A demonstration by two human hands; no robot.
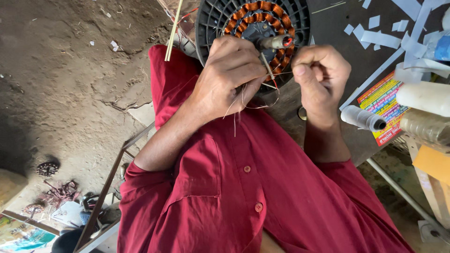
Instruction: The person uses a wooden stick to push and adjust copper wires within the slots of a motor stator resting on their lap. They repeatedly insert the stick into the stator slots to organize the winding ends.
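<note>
- Far left, on the dirt floor (70,84): a small wound coil (47,168) and a tangle of reddish wire (61,192), well apart from the hands.
- Two pale sticks (173,30) lie on the red-sleeved knee, near the rim of the motor housing (206,28), a black ribbed disc.
- Inside it sits the stator (255,14), a ring of copper coils, with a metal shaft (276,42) pointing out from its centre.
- Left hand (229,75): fingers curled tight, pressing at the lower edge of the coil ring and pinching fine thread (236,110), whose loose ends trail down over the shirt (243,187). A thin stick (267,65) stands between the fingers, long axis running up toward the shaft.
- Right hand (318,75): closed into a narrow pinch, thumb against forefinger, apparently on a taut strand that runs across to the left hand; it is too thin to be sure.
- Both hands are just below the coils. The left touches them; the right is just beside.
- Right of the hands, on the dark table (337,28): a thread spool (363,118), paper strips (379,37), a colourful printed sheet (382,100).
</note>
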